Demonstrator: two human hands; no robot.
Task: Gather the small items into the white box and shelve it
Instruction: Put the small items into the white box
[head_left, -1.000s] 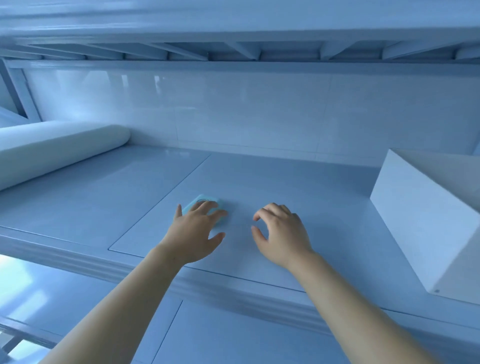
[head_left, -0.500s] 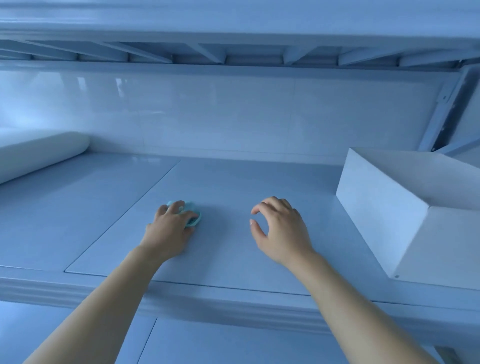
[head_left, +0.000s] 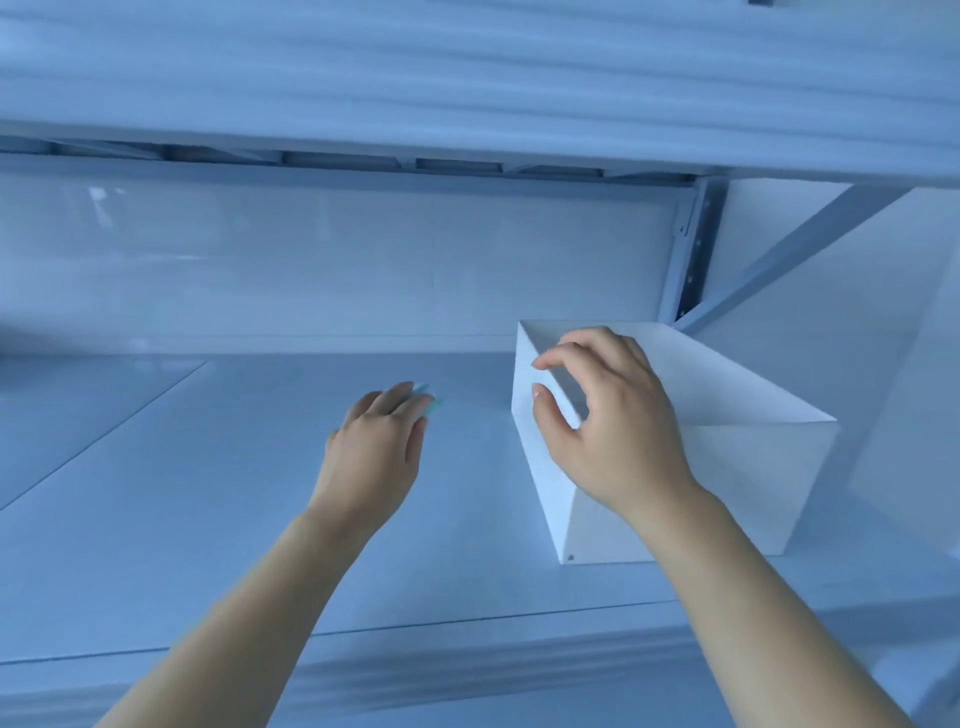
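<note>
A small teal item (head_left: 429, 401) peeks out, blurred, from under the fingertips of my left hand (head_left: 376, 441), which holds it just above the pale shelf board (head_left: 208, 493), left of the box. The white box (head_left: 717, 488) stands open-topped at the right of the shelf, turned at an angle. My right hand (head_left: 608, 421) is at the box's left wall, with the thumb on the outside and the curled fingers over the rim, pinching it. The inside of the box is mostly hidden.
An upper shelf (head_left: 467, 78) with ribbed white foam hangs close overhead. A metal upright (head_left: 693, 249) and a diagonal brace (head_left: 810, 239) stand behind the box. The shelf's front edge (head_left: 467, 654) runs across below my forearms.
My view swung right. The left hand picked up the teal item and carried it right toward the box. The right hand moved from the bare shelf to the box's left rim.
</note>
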